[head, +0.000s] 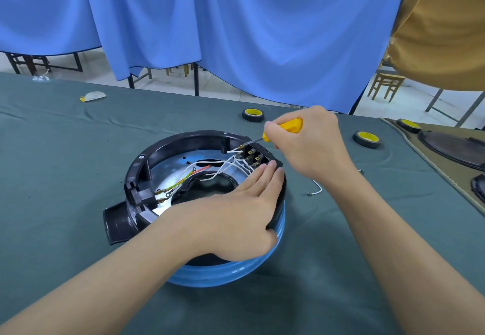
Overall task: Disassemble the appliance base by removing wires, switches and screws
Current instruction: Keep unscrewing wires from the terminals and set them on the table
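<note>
A round appliance base [181,142] with a black rim and a blue body lies upside down on the green cloth. Inside it, white wires [223,165] run to a black switch block [258,155] on the right rim, and a yellow-green wire [181,182] leads to a socket on the left. My left hand [236,211] rests flat on the base's near right rim with straight fingers beside the switch block. My right hand [312,140] grips a yellow-handled screwdriver [287,127], its tip at a terminal on the switch block.
Three rolls of black tape lie at the back: [252,115], [366,139], [408,125]. A loose white wire piece [316,190] lies right of the base. Dark appliance parts [454,148] sit on a tan mat at the right. A person in a tan garment [441,27] stands at the upper right.
</note>
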### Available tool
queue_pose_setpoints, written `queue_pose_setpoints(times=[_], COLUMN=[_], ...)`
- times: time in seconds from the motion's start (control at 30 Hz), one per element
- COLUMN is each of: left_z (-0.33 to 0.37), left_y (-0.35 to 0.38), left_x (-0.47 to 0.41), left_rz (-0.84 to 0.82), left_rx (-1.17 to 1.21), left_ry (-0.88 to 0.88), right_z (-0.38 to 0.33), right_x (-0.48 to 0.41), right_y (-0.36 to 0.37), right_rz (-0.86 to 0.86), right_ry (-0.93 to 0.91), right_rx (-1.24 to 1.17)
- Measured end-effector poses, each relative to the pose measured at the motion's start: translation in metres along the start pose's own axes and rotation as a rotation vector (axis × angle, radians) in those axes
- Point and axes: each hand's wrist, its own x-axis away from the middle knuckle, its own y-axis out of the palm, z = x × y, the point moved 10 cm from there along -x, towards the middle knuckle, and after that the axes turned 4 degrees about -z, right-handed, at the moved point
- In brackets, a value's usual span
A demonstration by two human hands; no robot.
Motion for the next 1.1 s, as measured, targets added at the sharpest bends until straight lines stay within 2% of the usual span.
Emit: queue_pose_setpoints(times=[0.17,0.37,0.53,0.6,0.7,0.9,1.0,1.1], left_z=[0.0,0.0,0.001,0.0,-0.001,-0.002,-0.002,-0.001], left_y=[0.002,0.001,0.001,0.001,0.002,0.002,0.002,0.001], left_x=[0.0,0.001,0.002,0.001,0.001,0.001,0.001,0.001], left_rz=[-0.014,-0.018,-0.024,-0.026,-0.029,-0.021,-0.019,-0.009], left_rx=[0.021,0.015,0.022,0.022,0.019,0.009,0.013,0.016], left_ry=[-0.005,-0.015,-0.013,-0.013,-0.012,-0.011,-0.01,-0.006], right_z=[0.002,0.04,0.083,0.089,0.076,0.014,-0.011,-0.019], right_x=[-0.009,-0.018,-0.012,-0.009,-0.011,-0.009,-0.003,0.001], right_y=[0.002,0.001,0.017,0.021,0.013,0.002,0.004,0.007], right_rz=[-0.014,0.013,0.0,-0.004,0.003,-0.062,-0.093,-0.141], right_ry=[0.044,0.283,0.561,0.606,0.484,0.078,-0.097,-0.196], right_rx=[-0.034,-0.269,-0.579,-0.64,-0.552,-0.03,0.087,0.158])
